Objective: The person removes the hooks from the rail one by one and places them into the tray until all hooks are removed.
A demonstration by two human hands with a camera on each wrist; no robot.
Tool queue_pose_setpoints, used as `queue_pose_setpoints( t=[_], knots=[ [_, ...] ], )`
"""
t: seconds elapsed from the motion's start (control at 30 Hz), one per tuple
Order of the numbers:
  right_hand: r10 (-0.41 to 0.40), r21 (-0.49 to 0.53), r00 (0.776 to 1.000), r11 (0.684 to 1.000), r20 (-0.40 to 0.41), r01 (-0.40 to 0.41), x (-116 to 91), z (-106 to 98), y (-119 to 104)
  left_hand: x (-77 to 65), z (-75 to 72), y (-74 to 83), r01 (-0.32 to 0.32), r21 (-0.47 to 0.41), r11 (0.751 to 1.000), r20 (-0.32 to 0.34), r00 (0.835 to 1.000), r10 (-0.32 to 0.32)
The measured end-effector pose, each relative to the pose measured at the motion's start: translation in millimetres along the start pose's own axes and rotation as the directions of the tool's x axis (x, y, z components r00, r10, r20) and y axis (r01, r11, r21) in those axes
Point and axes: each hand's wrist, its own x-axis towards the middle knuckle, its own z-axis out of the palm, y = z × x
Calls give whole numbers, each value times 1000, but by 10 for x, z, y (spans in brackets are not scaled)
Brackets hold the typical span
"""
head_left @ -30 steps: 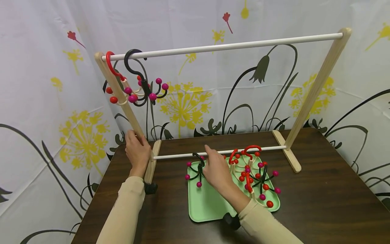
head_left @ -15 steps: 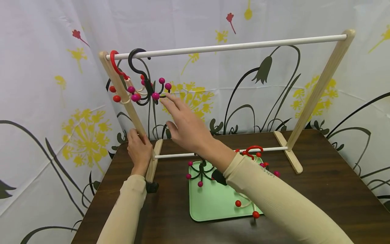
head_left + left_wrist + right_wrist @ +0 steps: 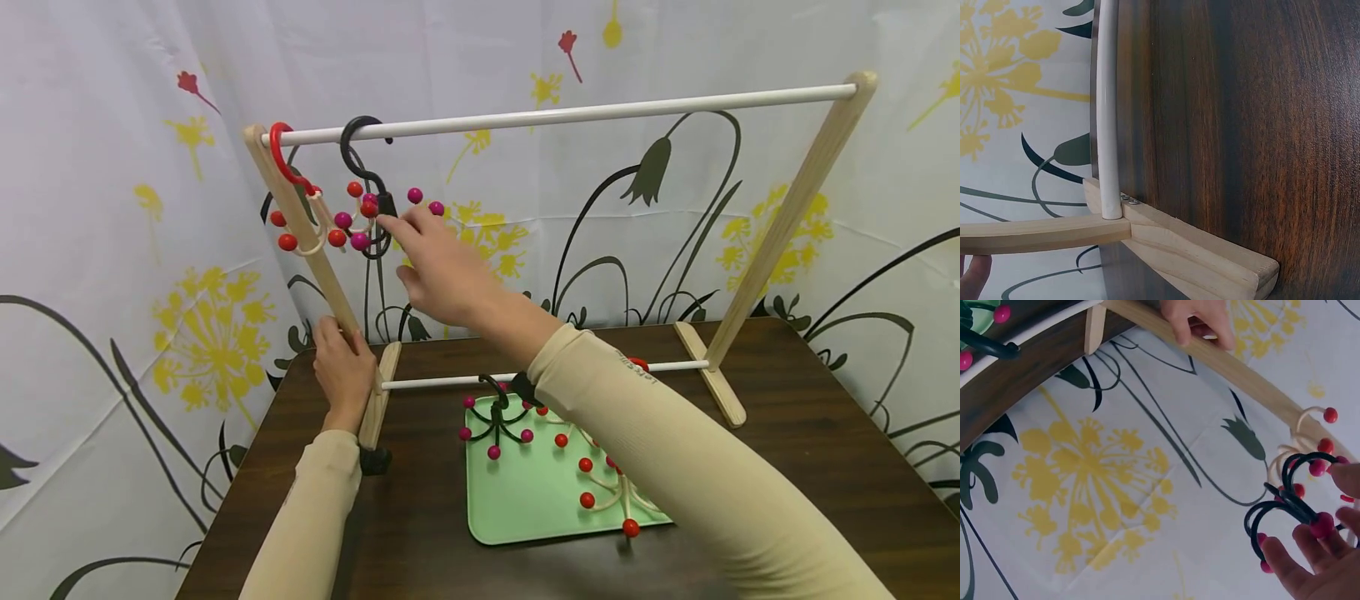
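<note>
A black hook hanger [image 3: 363,170], its curved arms tipped with magenta balls, hangs from the white top bar [image 3: 562,116] of a wooden-ended rack. My right hand [image 3: 450,267] has its fingers round the stem and arms of that hanger; the right wrist view shows them curled among the black arms [image 3: 1297,506]. To its left, at the bar's end, hangs a hanger with a red hook [image 3: 283,158], cream arms and red balls. Low down, my left hand [image 3: 343,371] grips the rack's left wooden upright [image 3: 326,279], above the foot [image 3: 1204,265].
On the dark wood table [image 3: 435,508] a green tray [image 3: 510,508] bears several more hangers, among them a black one [image 3: 497,417] at its left and a cream one [image 3: 621,492] nearer me. My right sleeve hides part of the tray. A patterned curtain [image 3: 90,208] hangs behind.
My right hand rose from the tray to the hanging black hanger, which has slid a little right along the bar, away from the red-hooked one. My left hand stays on the upright.
</note>
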Motion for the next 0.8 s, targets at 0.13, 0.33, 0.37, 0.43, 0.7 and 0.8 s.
queue_pose_setpoints(
  t=[0.13, 0.33, 0.37, 0.43, 0.7, 0.8],
  knots=[
    [158, 71, 981, 986, -115, -150, -22, -66, 121, 0, 9, -3, 17, 4, 1000, 14, 1000, -17],
    [350, 127, 918, 935, -186, -330, -60, -158, 363, -6, 1, -9, 38, -6, 999, 27, 999, -38],
    [357, 122, 914, 933, -193, -339, -74, -171, 404, -10, -2, -10, 42, -7, 999, 28, 999, -41],
    [353, 94, 912, 935, -209, -341, -110, -206, 475, -16, -6, -14, 45, -10, 999, 32, 999, -45],
    [314, 6, 902, 945, -296, -328, -236, -386, 675, -7, 18, -3, 31, -18, 999, 35, 999, -31],
    [299, -40, 901, 944, -315, -328, -281, -431, 735, -11, 34, -6, 27, -19, 999, 40, 999, -26]
  ],
)
